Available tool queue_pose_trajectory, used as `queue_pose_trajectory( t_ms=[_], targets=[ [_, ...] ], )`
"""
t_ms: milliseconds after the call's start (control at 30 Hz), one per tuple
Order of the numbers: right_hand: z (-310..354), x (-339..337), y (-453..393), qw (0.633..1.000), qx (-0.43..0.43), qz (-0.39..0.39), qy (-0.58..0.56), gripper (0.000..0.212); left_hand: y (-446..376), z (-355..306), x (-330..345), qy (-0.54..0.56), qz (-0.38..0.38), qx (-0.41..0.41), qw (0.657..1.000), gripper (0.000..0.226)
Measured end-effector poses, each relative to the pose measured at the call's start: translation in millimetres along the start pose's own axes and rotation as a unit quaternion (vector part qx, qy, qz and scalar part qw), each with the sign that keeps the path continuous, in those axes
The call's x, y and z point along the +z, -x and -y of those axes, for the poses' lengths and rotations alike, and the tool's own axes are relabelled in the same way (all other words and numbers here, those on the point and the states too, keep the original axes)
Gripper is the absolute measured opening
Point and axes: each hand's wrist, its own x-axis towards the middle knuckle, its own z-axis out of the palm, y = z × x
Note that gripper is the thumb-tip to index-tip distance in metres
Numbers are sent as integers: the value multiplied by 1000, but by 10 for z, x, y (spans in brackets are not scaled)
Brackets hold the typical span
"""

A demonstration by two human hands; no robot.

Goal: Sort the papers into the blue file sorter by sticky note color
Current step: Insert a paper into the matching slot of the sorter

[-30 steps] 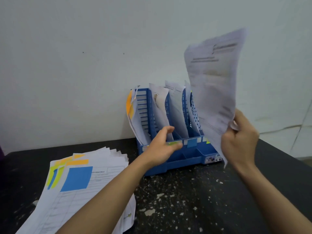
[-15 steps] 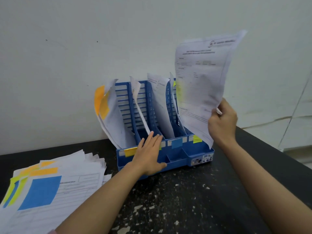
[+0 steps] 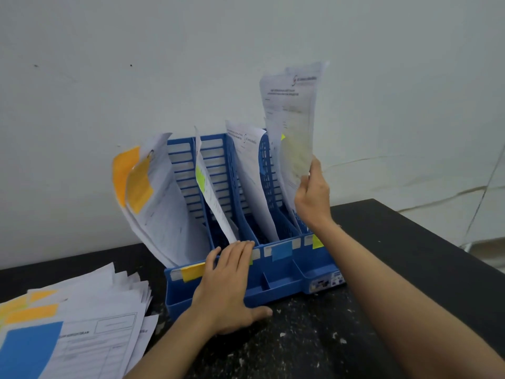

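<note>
- Four compartments are seen in the blue file sorter, which stands on the black table against the white wall.
- A printed sheet is pinched at its lower edge by the right hand, above the rightmost compartment of the sorter, next to a yellow-green sticky note.
- The left hand is laid flat on the front of the sorter, fingers straight, nothing held.
- Papers with orange sticky notes lean out of the leftmost compartment of the sorter.
- The unsorted paper stack lies left of the sorter.
</note>
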Motion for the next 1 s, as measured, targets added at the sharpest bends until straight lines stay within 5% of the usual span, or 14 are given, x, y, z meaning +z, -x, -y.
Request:
queue_pose_trajectory(
  t_ms=[133, 267, 400, 733, 900, 1000],
  targets=[
    [-230, 4, 57, 986, 67, 149, -9, 43, 0, 1, 7, -4, -4, 3, 1000, 114],
    [-262, -113, 263, 994, -37, 92, 48, 61, -7, -9, -5, -1, 0, -1, 1000, 113],
    [-245, -156, 379, 989, -120, 36, 78, 30, -8, -9, -8, -3, 10, 0, 1000, 114],
    [-140, -90, 416, 987, -18, 117, 108, 13, -9, -29, -68, 13, 43, -5, 999, 113],
    [112, -120, 634, 994, -5, 92, 56, 5, 17, -11, -138, 185, 18, -12, 982, 104],
    [286, -124, 765, 996, -3, 82, 35, 8, 62, 52, -191, 378, -28, -29, 925, 86]
  ],
)
